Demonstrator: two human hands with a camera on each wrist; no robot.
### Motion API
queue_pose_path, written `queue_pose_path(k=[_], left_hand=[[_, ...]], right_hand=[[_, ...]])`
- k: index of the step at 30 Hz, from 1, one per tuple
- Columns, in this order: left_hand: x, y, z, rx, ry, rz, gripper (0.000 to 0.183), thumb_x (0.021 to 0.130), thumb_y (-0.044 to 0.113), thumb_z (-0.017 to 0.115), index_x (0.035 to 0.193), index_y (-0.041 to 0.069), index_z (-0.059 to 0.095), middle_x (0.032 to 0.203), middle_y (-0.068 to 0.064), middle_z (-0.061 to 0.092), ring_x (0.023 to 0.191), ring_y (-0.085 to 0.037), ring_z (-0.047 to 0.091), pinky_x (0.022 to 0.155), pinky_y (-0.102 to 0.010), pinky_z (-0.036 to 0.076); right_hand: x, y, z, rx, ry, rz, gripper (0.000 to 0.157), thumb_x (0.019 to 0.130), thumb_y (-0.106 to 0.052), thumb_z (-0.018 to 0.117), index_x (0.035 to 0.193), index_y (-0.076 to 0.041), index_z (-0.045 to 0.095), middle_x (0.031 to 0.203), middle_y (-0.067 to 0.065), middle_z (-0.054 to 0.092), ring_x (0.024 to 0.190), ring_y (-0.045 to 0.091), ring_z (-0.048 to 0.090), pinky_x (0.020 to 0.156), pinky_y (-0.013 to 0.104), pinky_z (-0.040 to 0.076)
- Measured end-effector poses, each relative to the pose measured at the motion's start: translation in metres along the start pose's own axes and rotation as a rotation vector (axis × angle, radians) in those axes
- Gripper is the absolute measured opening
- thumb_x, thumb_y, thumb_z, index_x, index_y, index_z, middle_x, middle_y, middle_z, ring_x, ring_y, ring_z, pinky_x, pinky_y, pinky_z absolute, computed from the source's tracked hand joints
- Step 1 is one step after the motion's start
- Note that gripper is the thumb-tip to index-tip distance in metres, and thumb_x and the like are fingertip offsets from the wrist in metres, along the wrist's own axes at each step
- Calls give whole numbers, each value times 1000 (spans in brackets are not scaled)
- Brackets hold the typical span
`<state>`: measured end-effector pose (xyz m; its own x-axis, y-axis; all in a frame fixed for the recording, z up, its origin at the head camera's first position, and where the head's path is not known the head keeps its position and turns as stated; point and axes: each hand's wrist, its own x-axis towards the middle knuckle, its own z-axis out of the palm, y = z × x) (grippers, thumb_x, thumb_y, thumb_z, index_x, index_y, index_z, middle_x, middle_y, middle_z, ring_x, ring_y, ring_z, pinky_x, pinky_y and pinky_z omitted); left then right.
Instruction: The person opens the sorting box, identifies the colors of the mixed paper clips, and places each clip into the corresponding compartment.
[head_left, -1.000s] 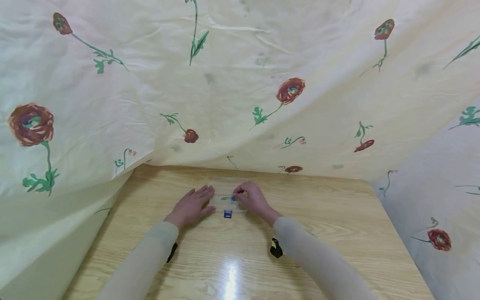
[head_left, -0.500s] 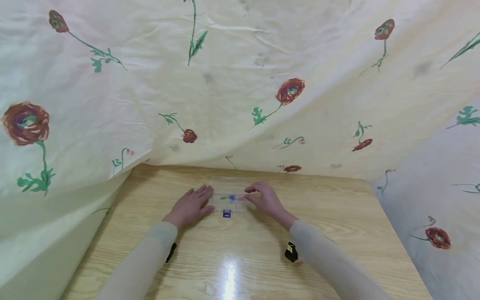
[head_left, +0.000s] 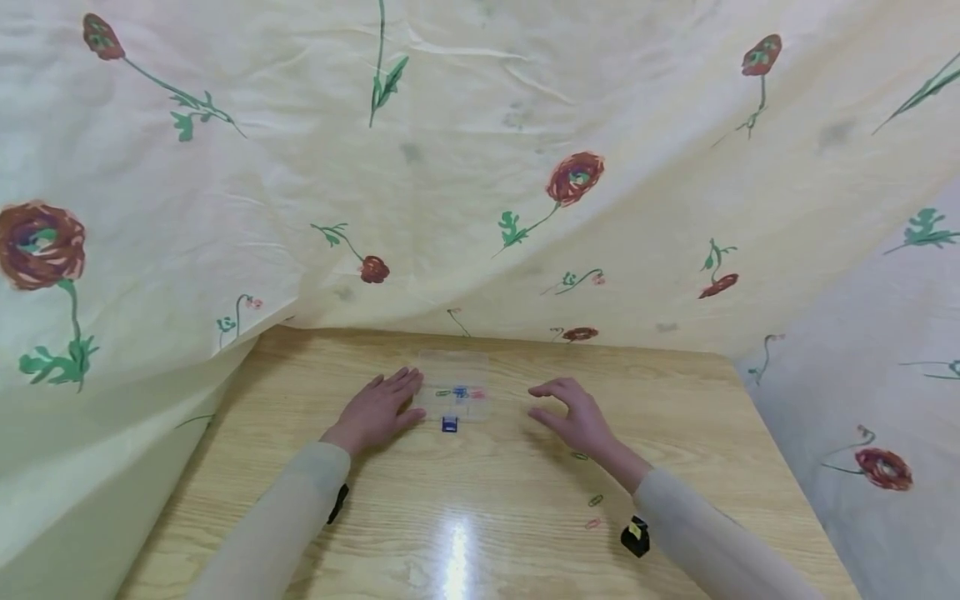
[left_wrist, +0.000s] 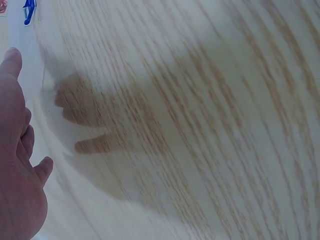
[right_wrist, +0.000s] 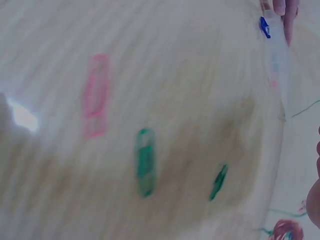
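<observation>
A clear plastic box [head_left: 480, 410] with compartments lies on the table, its lid [head_left: 452, 364] folded back and a blue latch [head_left: 449, 424] at the front. Inside are a green paper clip [head_left: 443, 392], blue pieces [head_left: 461, 392] too small to tell apart, and a pink paper clip [head_left: 477, 394]. Flat at the box's left edge rests my left hand [head_left: 375, 415], fingers straight. My right hand [head_left: 577, 419] hovers right of the box, thumb and fingers apart, holding nothing. Near its wrist lie a pink paper clip [right_wrist: 96, 95], a green paper clip [right_wrist: 145, 162] and another green one [right_wrist: 218, 182].
The wooden table [head_left: 360, 533] runs up to a floral cloth [head_left: 450, 208] hanging behind it and at both sides. Black wrist cameras show beneath the sleeves, such as the right one [head_left: 636, 537]. A bright light reflection [head_left: 456, 554] falls on the table's front.
My right hand has left the box, moving right with its fingers spreading. The pink clip in the box and the loose clips have come into sight. My left hand has stayed in place.
</observation>
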<state>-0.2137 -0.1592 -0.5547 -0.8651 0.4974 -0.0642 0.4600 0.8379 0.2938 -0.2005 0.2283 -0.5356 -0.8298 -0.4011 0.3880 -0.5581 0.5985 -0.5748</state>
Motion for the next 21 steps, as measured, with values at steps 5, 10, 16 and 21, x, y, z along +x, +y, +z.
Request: queue_pose_path(k=[5,10,16,21], left_hand=[[0,0,2,8,-3,-5,76,112,55,47,169,9,29,176,-8,27,164,-28,22,132,-56,20],[-1,1,2,3,1,-4,76,112,54,47,169,8,30,176,-8,27,164,-28,22,132,-56,20],[-1,3,2,12,0,-4,76,112,55,46,170,8,29,176,-8,27,164,-28,22,133,-56,19],[-2,4,2,-1,7,-4,75,112,53,47,169,8,30,175,-9,28,163,-29,23,132,-57,20]], right_hand=[[-25,7,-10,-18,4,37,32,91,-10,86,122,-4,78,121,6,74,115,30,65,94,58,58],[-48,14,-19,-71,23,74,33,91,-10,86,122,-4,78,121,7,74,114,32,66,92,59,58],[-70,22,-29,-111,40,86,34,89,-9,87,122,-5,78,120,5,73,112,30,66,89,54,60],[-82,27,-33,-143,49,55,36,87,-8,89,121,-4,78,118,5,73,110,29,65,87,50,60]])
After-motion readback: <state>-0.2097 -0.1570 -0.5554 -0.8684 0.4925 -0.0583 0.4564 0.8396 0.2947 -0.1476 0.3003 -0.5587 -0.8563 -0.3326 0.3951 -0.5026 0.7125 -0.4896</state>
